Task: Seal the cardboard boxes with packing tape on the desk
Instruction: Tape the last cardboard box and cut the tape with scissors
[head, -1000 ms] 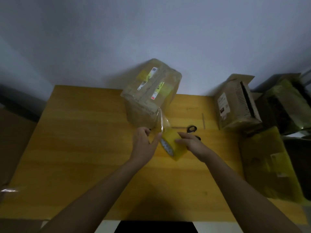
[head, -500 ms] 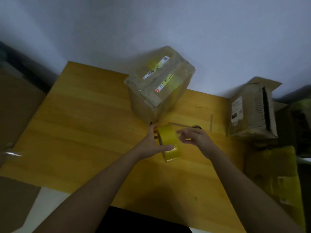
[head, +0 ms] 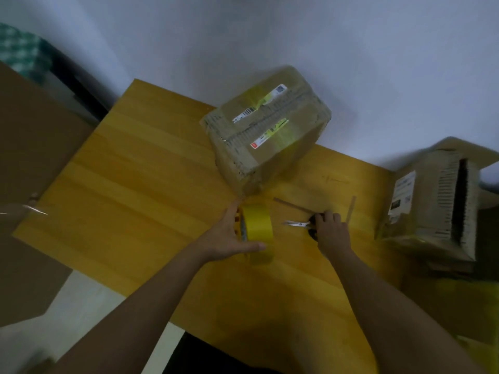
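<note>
A cardboard box (head: 266,130) with shipping labels and tape strips stands at the back middle of the wooden desk (head: 135,190). Just in front of it my left hand (head: 229,236) grips a yellow roll of packing tape (head: 258,229), held upright on its edge. To its right my right hand (head: 330,230) is closed over the black handles of a pair of scissors (head: 299,224), whose blades point left and lie on the desk.
A second cardboard box (head: 434,201) with an open slit sits at the desk's right edge. Flat brown cardboard (head: 32,163) leans beyond the left edge. A thin strip (head: 351,209) lies by the scissors. Yellow bags (head: 459,306) lie at the lower right.
My right hand left the tape roll and moved right onto the scissors. My left hand kept the roll. The view has swung left and tilted.
</note>
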Demonstrator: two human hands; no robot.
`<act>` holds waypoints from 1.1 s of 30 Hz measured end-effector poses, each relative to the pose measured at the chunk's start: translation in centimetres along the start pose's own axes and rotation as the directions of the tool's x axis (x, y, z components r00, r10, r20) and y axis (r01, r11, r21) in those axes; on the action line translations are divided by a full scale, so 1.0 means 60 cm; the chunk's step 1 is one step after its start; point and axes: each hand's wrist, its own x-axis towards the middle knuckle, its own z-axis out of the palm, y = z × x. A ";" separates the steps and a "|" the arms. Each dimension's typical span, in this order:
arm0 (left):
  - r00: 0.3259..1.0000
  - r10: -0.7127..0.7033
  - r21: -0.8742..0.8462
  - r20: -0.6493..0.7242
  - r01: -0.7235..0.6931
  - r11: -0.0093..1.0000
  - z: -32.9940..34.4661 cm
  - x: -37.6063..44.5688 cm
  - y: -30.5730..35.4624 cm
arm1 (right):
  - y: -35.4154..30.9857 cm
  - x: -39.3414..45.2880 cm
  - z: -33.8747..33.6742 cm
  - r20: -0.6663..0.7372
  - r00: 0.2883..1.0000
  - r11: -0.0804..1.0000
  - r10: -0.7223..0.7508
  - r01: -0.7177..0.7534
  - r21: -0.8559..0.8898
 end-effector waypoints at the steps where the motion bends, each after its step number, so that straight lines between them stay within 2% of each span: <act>1: 1.000 0.005 0.006 -0.002 -0.005 1.000 -0.002 0.001 0.004 | 0.001 0.003 0.000 0.005 1.000 0.998 -0.027 0.028 -0.056; 3: 1.000 0.015 0.018 -0.017 -0.014 1.000 -0.007 0.005 0.011 | -0.002 0.009 -0.002 0.034 0.995 0.990 -0.092 0.095 -0.102; 5: 1.000 0.001 0.035 -0.028 0.000 0.999 -0.015 0.009 0.017 | -0.007 0.011 -0.009 0.087 0.991 0.992 -0.106 0.112 -0.061; 6: 1.000 -0.004 0.058 -0.024 0.006 0.998 -0.019 0.013 0.020 | -0.008 0.011 -0.018 0.115 0.991 0.997 -0.072 0.071 0.007; 8: 1.000 0.003 0.108 -0.012 -0.002 0.994 -0.025 0.018 0.023 | -0.005 0.005 -0.042 0.211 0.977 0.960 0.007 -0.066 0.273; 10: 1.000 -0.007 0.109 -0.004 0.007 0.994 -0.029 0.018 0.023 | 0.001 -0.001 -0.076 0.292 0.956 0.798 -0.017 -0.163 0.580; 11: 1.000 -0.019 0.100 -0.004 0.019 0.995 -0.032 0.017 0.020 | 0.005 -0.006 -0.095 0.274 0.961 0.705 -0.035 -0.170 0.689; 13: 0.999 -0.033 0.118 -0.005 0.033 0.992 -0.039 0.014 0.020 | 0.011 -0.021 -0.144 0.167 0.985 0.570 -0.044 -0.113 0.814; 15: 1.000 -0.021 0.122 0.008 0.019 0.992 -0.052 0.012 0.023 | 0.012 -0.037 -0.191 0.094 0.994 0.498 -0.054 -0.055 0.865; 20: 1.000 -0.016 0.053 -0.012 0.016 0.998 -0.104 0.005 0.032 | 0.003 -0.052 -0.279 0.151 0.974 0.631 -0.167 -0.012 0.776; 24: 1.000 0.014 0.099 0.006 -0.015 0.995 -0.138 -0.005 0.031 | -0.031 -0.038 -0.317 0.217 0.954 0.737 -0.206 0.005 0.675; 28: 0.995 0.078 0.052 0.056 -0.081 0.995 -0.143 -0.018 0.013 | -0.082 -0.019 -0.347 0.279 0.920 0.784 -0.276 0.047 0.618; 33: 0.993 0.104 0.027 0.050 -0.105 0.994 -0.150 -0.027 0.001 | -0.108 -0.001 -0.371 0.385 0.879 0.848 -0.280 0.038 0.529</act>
